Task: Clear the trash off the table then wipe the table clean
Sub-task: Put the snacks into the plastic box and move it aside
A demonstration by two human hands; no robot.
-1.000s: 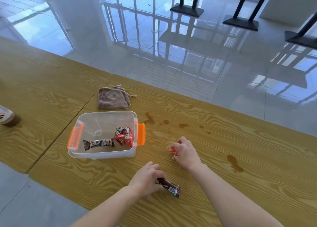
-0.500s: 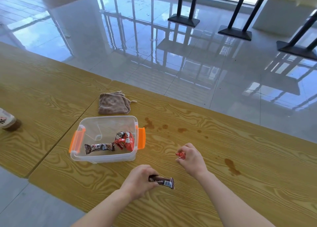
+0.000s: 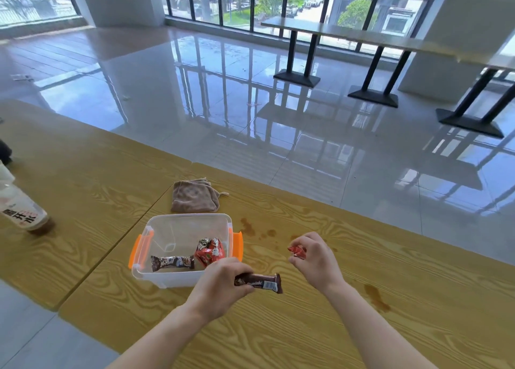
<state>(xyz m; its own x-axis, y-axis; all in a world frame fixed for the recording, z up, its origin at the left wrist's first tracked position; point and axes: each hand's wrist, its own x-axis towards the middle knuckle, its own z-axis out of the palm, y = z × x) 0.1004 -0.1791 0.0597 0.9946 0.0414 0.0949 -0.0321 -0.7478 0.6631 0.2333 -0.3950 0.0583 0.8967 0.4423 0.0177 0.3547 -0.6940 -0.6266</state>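
My left hand (image 3: 220, 285) grips one end of a dark brown snack-bar wrapper (image 3: 262, 282), held above the wooden table (image 3: 362, 327) just right of a clear plastic box (image 3: 184, 229) with orange clips. My right hand (image 3: 317, 260) pinches a small red wrapper (image 3: 296, 251) between its fingertips, lifted off the table. Inside the box lie a brown bar wrapper (image 3: 171, 262) and a crumpled red wrapper (image 3: 210, 251). A folded brown cloth (image 3: 193, 197) rests behind the box. Brown spill stains (image 3: 248, 228) mark the tabletop, with another stain (image 3: 376, 299) at the right.
A bottle (image 3: 21, 209) with a white label stands on the adjoining table at the left. Glossy tiled floor lies beyond the far table edge. Black-legged tables (image 3: 334, 31) stand by the windows at the back.
Both hands have risen off the table with their wrappers and moved left toward the box. The camera has tilted up, showing more of the room.
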